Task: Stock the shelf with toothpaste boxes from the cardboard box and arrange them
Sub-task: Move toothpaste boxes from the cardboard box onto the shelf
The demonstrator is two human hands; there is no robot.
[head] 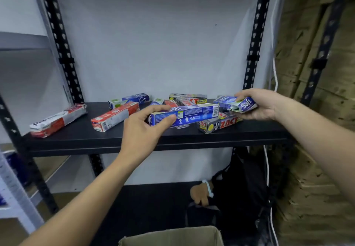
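Cardboard box (171, 236) is sitting open at the bottom edge, nearest the viewer. Above it, the left hand (142, 130) is pinching the near end of a long blue Safi box (184, 116), thumb on its front face and fingers curled over the top. This box is lying across the jumbled pile on the black shelf (96, 140). The right hand (257, 105) is clamping its fingers around a short Safi box (238, 103) at the pile's right end. Farther back, ZACT boxes (219, 124) and red boxes (115, 116) are lying askew. Lifting the long box clear before turning it parallel to the shelf edge is probably going to avoid dragging its neighbours.
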